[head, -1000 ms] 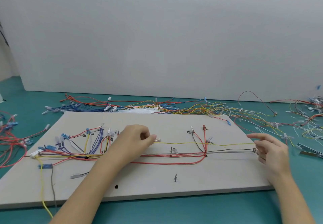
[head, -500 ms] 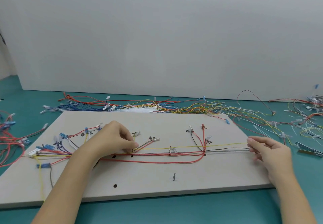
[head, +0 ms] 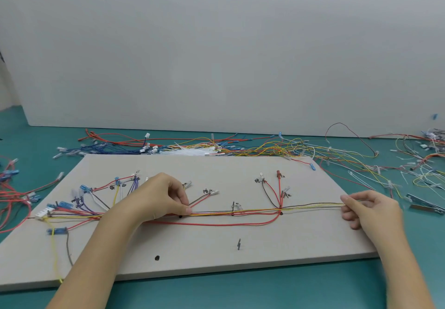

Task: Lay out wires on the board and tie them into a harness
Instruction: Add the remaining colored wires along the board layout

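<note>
Yellow wire [head: 313,204] is pinched at both ends: by left hand [head: 156,197] at board [head: 216,255] centre, by right hand [head: 368,210] at 3 o'clock edge. Tension should be kept even & wire laid flush w/ main bundle [head: 228,213] before tying.

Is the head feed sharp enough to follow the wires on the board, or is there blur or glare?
Head view: light is even and soft, no glare on the board; the yellow wire reads clearly between the left hand and right hand; the right forearm is motion-blurred, and wide-angle distortion bends the edges.
</note>
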`<action>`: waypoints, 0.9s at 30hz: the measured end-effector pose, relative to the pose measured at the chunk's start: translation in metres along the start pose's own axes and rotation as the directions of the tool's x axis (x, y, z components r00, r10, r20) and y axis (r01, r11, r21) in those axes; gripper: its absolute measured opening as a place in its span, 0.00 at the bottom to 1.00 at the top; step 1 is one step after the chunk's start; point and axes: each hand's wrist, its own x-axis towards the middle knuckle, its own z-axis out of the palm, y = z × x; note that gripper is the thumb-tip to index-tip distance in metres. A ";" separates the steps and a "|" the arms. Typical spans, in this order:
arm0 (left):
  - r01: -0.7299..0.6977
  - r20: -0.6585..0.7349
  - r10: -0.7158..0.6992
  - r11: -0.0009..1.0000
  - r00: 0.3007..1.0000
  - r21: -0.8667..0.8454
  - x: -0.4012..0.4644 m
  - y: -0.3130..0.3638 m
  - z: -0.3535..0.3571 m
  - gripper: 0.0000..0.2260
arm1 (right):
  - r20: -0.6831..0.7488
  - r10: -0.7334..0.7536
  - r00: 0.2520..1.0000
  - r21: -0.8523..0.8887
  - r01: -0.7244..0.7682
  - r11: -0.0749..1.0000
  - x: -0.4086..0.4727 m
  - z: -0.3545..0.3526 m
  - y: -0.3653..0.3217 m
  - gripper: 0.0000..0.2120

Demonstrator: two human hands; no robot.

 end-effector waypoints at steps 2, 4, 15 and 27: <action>0.006 -0.008 -0.006 1.000 1.000 -0.007 0.000 0.000 0.000 0.06 | -0.017 -0.033 0.999 -0.102 0.031 0.994 0.001 0.000 0.001 0.07; 0.008 -0.008 -0.008 1.000 1.000 -0.008 0.001 0.000 0.000 0.06 | -0.024 -0.045 0.999 -0.127 0.042 0.991 0.003 -0.002 0.002 0.08; 0.009 -0.014 -0.009 1.000 1.000 0.013 0.004 -0.002 0.004 0.06 | -0.072 -0.099 0.992 -0.257 0.078 0.963 0.012 0.004 0.006 0.04; -0.002 -0.020 0.002 1.000 1.000 0.005 0.007 -0.002 0.006 0.06 | -0.119 -0.088 0.989 -0.392 0.035 0.919 0.022 0.008 0.005 0.02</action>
